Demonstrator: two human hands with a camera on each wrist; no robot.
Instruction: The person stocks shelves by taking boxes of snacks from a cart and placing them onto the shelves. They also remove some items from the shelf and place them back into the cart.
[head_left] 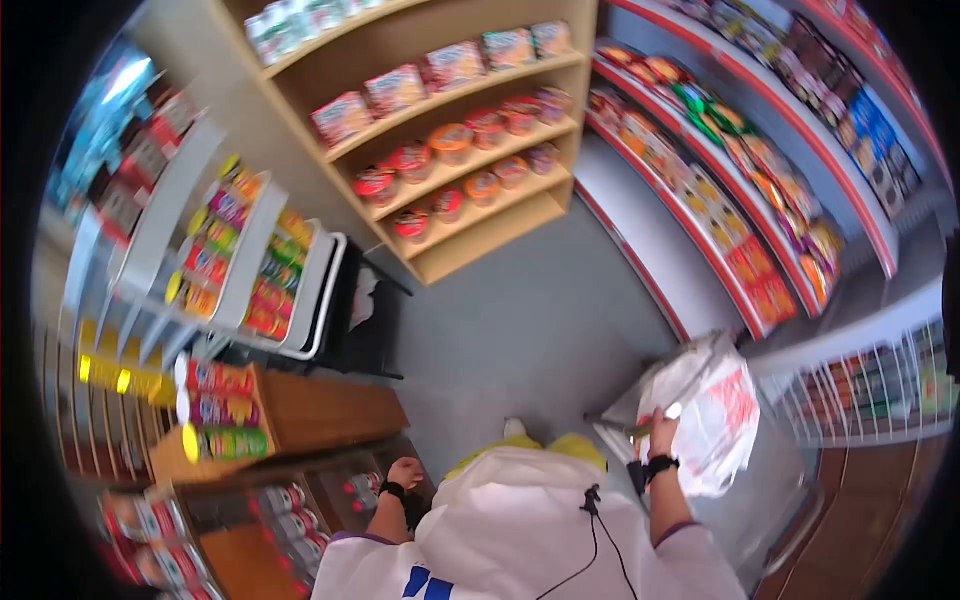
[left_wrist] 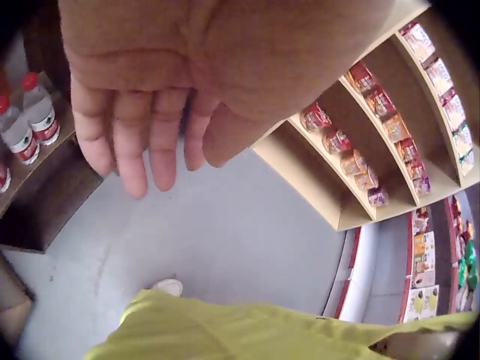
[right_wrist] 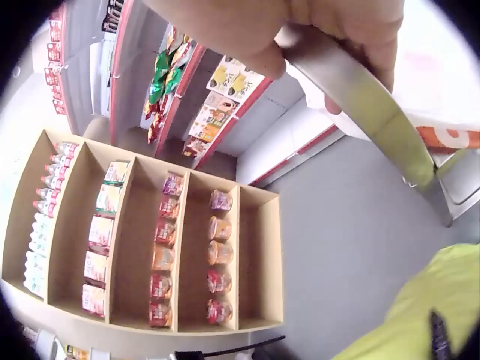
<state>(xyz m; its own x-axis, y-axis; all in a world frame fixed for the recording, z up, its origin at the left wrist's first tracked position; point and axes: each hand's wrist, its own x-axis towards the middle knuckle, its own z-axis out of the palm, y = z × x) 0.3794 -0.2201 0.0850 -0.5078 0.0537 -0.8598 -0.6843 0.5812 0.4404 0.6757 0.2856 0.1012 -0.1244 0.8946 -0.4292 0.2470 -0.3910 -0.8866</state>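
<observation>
My right hand grips a flat, shiny metal bar, its fingers curled round it in the right wrist view. The bar slopes down to a metal frame close to my leg. Beside this hand is a white plastic bag with red print, partly cut off in the right wrist view. My left hand hangs at my left side, fingers loosely bent and holding nothing. Near it in the head view are a wooden cabinet and clear bottles with red caps.
Ahead stands a wooden shelf unit with instant noodle cups and boxes. Red-edged shelves with snack packets line the right. On the left are a white rack of snack tubs and the wooden cabinet. Grey floor lies between them.
</observation>
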